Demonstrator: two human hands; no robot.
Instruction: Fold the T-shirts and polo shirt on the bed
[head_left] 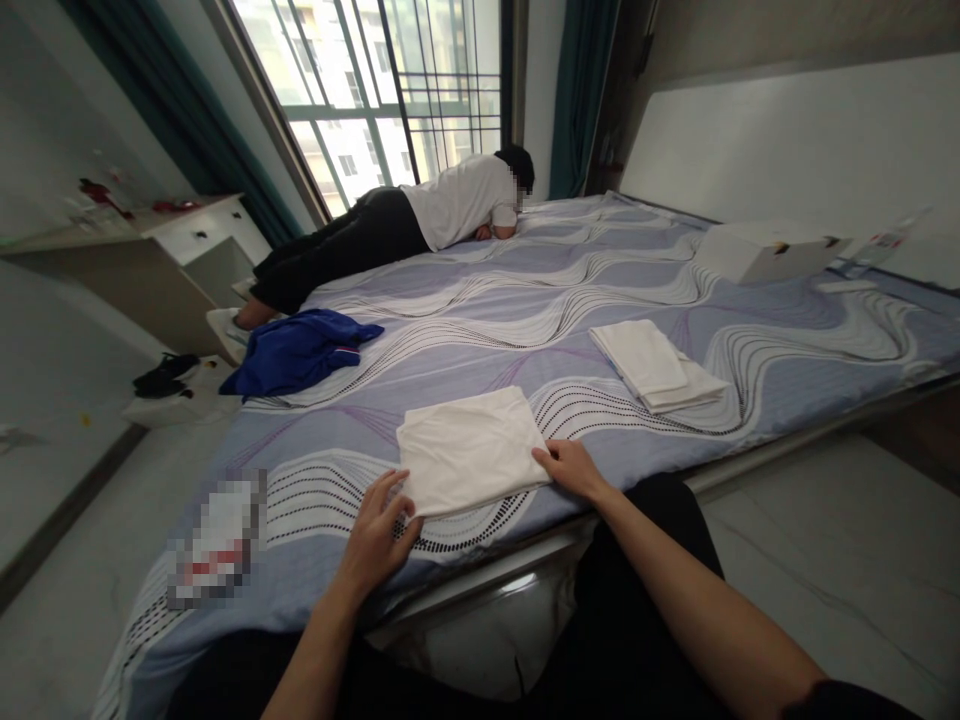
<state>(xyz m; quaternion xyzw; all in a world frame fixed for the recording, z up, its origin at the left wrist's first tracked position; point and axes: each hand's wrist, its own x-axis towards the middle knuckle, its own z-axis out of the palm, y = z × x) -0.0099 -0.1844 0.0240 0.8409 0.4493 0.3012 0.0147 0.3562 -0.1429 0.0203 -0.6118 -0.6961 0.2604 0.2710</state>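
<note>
Item: folded cloth (471, 448), near bed (525, 300) edge at 6 o'clock. Left hand (377, 535), fingers spread, touched its 7 o'clock corner; right hand (574, 467) lay flat on the 3 o'clock edge. Neither gripped. Judgement: press corners evenly, keeping edges square.

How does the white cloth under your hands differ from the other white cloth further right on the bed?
The near cloth is a single flat fold, squarish, touched by the left hand and right hand. The far cloth looks stacked in layers, is narrower and longer, and nobody touches it. Both are white, folded, and lie on the bed.
</note>
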